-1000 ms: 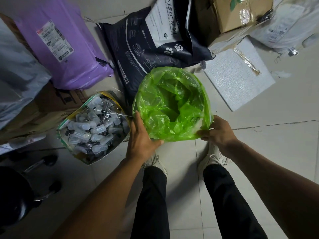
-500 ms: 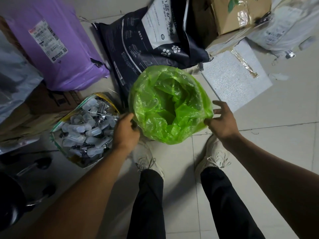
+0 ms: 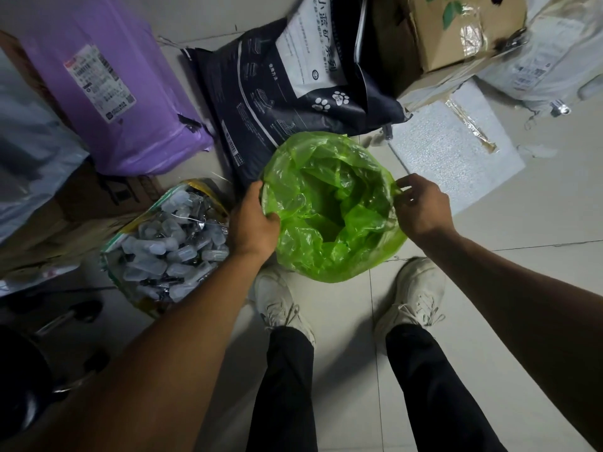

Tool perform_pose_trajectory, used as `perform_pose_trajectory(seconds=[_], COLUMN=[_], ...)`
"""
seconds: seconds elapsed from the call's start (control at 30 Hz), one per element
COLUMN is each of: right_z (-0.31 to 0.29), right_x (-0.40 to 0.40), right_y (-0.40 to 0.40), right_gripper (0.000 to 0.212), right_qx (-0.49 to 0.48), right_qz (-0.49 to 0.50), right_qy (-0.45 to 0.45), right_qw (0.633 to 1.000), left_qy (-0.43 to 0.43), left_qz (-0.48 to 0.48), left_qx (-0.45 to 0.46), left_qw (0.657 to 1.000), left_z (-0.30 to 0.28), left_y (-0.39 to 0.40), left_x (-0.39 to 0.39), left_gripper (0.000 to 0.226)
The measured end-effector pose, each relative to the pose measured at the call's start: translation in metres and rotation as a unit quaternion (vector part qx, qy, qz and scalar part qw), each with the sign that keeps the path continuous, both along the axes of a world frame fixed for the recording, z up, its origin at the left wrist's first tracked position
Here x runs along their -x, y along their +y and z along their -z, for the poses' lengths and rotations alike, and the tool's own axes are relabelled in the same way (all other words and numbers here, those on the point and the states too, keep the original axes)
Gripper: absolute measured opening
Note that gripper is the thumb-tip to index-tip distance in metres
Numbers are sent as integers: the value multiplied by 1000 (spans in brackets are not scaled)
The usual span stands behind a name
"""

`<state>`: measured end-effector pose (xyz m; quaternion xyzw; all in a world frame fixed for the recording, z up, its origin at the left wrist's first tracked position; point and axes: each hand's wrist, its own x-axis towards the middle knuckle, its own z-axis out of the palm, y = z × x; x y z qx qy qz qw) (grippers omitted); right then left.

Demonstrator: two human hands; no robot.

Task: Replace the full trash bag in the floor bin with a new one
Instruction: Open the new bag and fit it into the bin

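Mid-frame, we've got our left hand and right hand both pinching the crinkly translucent green plastic bag rim, probably seating it over the bin.

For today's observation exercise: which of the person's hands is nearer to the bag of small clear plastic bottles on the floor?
Left. The left hand grips the green bag's left rim, just beside the bag of bottles. The right hand pinches the opposite rim, across the bin.
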<state>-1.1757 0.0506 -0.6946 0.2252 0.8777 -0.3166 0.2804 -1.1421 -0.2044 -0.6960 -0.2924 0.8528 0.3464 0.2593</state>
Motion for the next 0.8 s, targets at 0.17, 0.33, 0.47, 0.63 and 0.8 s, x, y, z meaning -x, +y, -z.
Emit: perform_pose_trajectory(seconds=[0.17,0.33,0.47,0.63,0.8], right_z=[-8,-24,7,55,87], right_x=[-7,-13,-5,11,14], right_y=[-8,-43,-86,-107,-107], right_gripper=[37,38,59,85,100], right_qx=[-39,33,1,-63,-72], right_qz=[-52,-272,-487,-543,-552], right_qy=[86,133,-9,-64,-56], right_qw=[994,952,874,835,829], left_qy=[-5,17,47,82,119], left_qz=[20,55,83,127,172], left_qx=[-2,14,25,4,-33], left_qw=[1000,998,995,989,977], left_z=[0,-9,-2,9,24], left_y=[-5,-3,-6,-12,-21], left_x=[-6,-1,-2,4,11], left_gripper=[57,74,77,91,87])
